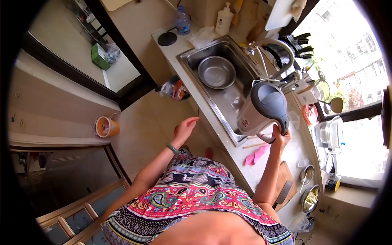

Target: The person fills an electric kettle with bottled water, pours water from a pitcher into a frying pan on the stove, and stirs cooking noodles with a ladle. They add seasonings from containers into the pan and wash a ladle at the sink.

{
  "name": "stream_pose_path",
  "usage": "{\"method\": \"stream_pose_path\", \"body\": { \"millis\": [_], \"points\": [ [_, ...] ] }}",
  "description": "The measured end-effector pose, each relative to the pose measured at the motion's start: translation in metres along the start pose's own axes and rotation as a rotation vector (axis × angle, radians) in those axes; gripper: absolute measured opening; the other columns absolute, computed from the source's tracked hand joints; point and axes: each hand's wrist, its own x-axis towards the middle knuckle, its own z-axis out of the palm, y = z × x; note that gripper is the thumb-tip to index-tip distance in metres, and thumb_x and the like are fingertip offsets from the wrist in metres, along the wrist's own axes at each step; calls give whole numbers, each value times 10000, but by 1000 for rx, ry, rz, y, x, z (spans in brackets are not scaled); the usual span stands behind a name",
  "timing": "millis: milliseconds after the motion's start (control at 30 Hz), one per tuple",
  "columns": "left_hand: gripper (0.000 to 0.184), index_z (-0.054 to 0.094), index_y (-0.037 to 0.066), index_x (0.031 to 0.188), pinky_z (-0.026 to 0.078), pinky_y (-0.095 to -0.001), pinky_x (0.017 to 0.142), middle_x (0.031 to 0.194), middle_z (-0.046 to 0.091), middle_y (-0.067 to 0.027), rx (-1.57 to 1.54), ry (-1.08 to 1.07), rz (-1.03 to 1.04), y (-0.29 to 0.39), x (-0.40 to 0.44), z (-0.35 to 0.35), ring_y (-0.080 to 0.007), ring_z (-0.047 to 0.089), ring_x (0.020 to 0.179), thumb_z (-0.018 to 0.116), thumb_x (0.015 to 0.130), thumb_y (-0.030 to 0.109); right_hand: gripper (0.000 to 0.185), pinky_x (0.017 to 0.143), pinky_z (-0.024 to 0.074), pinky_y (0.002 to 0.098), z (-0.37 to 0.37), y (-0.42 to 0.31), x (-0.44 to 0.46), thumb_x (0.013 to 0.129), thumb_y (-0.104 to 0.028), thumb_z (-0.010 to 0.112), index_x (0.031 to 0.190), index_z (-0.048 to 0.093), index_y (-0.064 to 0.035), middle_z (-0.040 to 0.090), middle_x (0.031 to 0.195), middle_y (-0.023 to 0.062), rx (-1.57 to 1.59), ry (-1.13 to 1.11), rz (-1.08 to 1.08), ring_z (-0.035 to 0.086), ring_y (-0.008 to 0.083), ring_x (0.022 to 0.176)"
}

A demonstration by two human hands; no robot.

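My right hand (pixel 281 138) is wrapped round the handle of an electric kettle (pixel 261 110), which has a pale body and a grey lid. The kettle is held over the near right end of the sink (pixel 224 107), beside the faucet (pixel 288 61), and its lid looks closed. A round metal basin (pixel 217 72) sits inside the sink. Off the counter's front edge, my left hand (pixel 185 128) hangs in the air with its fingers stretched out and nothing in it. A green bangle (pixel 172 148) is on that wrist.
A pink cloth (pixel 256 155) lies on the counter below the kettle. Farther right are a cutting board (pixel 283 183) with a cleaver (pixel 282 194) and a bowl of cut food (pixel 311 198). A black kettle base (pixel 167 38) stands past the sink, near a water bottle (pixel 183 22).
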Motion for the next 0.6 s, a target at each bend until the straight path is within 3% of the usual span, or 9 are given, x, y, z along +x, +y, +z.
{"method": "stream_pose_path", "body": {
  "millis": [367,600],
  "points": [
    [244,637,-9,1165,436,-240,939,1152,660,-76,-62,388,47,43,-14,-156,-130,588,1092,511,990,105,154,477,321,239,247,32,62,714,-98,763,716,639,-7,551,575,7,135,-129,14,461,84,478],
    [244,638,-15,1157,433,-241,940,1163,656,-79,-96,430,101,62,1,-208,-129,584,1096,513,993,114,175,481,319,238,371,48,90,722,-118,759,690,629,-6,534,552,-5,104,-144,-30,448,71,479]
  ]
}}
